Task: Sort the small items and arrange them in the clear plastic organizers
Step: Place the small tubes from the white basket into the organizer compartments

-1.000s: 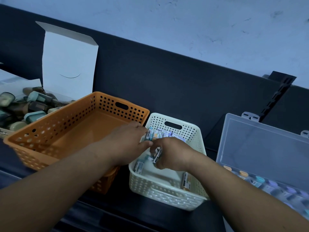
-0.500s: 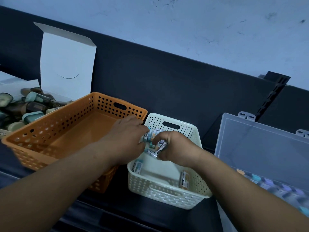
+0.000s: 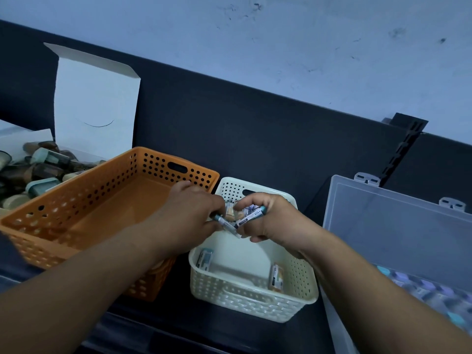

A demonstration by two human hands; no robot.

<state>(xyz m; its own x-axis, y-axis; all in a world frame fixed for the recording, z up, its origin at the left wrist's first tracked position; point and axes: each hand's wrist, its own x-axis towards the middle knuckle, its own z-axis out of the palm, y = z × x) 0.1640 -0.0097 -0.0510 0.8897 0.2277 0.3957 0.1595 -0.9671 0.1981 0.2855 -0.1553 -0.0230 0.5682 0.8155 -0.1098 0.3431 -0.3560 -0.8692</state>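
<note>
Both hands meet over the cream basket [image 3: 255, 302] at the centre. My right hand [image 3: 268, 218] is closed on a small labelled tube with a teal cap [image 3: 251, 214]. My left hand [image 3: 189, 215] pinches several similar small tubes [image 3: 228, 221] against it. Two more small labelled tubes lie on the basket floor, one at the left [image 3: 205, 259] and one at the right [image 3: 276, 277]. The clear plastic organizer [image 3: 398, 226] stands open at the right, its lid up, with rows of coloured caps [image 3: 434, 295] inside.
An empty orange perforated basket [image 3: 84, 200] sits left of the cream one. Behind it an open white cardboard box [image 3: 97, 103] holds several small bottles [image 3: 38, 167]. A dark shelf back panel [image 3: 255, 139] rises behind everything.
Both hands have lifted from inside the cream basket, bringing the gathered tubes up above its far end. The baskets and organizer stay put.
</note>
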